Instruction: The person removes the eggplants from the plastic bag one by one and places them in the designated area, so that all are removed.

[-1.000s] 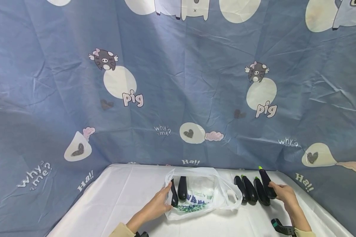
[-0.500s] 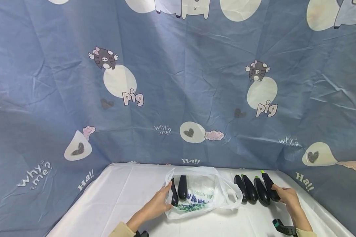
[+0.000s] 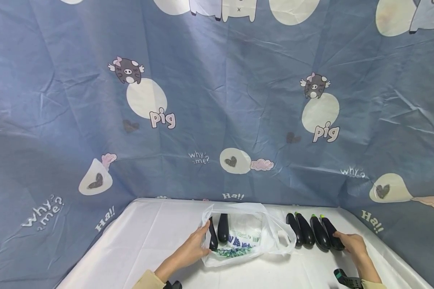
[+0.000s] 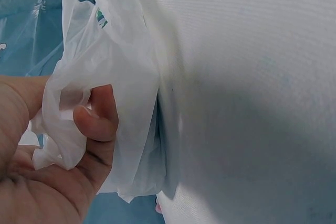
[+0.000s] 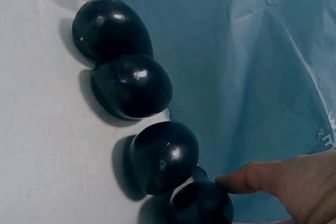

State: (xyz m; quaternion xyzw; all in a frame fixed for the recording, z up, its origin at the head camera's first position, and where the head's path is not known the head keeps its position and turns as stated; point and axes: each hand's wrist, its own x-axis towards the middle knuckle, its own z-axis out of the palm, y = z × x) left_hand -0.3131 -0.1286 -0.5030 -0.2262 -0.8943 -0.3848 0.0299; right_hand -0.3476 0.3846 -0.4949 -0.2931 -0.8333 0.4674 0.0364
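Note:
My left hand (image 3: 194,245) holds the left rim of a white plastic bag (image 3: 238,263), its curled fingers through the thin film in the left wrist view. Two dark eggplants lie inside the bag: one eggplant (image 3: 223,228) and, left of it, a second eggplant (image 3: 212,237) partly behind the rim. At the right, my right hand (image 3: 352,245) grips the lower end of the rightmost eggplant (image 3: 331,230), which lies on the table. In the right wrist view my thumb (image 5: 249,178) touches this eggplant (image 5: 202,205); the other fingers are mostly out of frame.
Beside the held one, several eggplants (image 3: 319,233) lie in a row, green stem ends away from me. The bag's loose handle (image 3: 285,241) reaches close to the row. A white cloth covers the table (image 3: 159,228); a blue printed curtain (image 3: 209,100) hangs behind it.
My right hand has brought the rightmost eggplant down and toward me, level with the row. The left hand and the bag have stayed in place.

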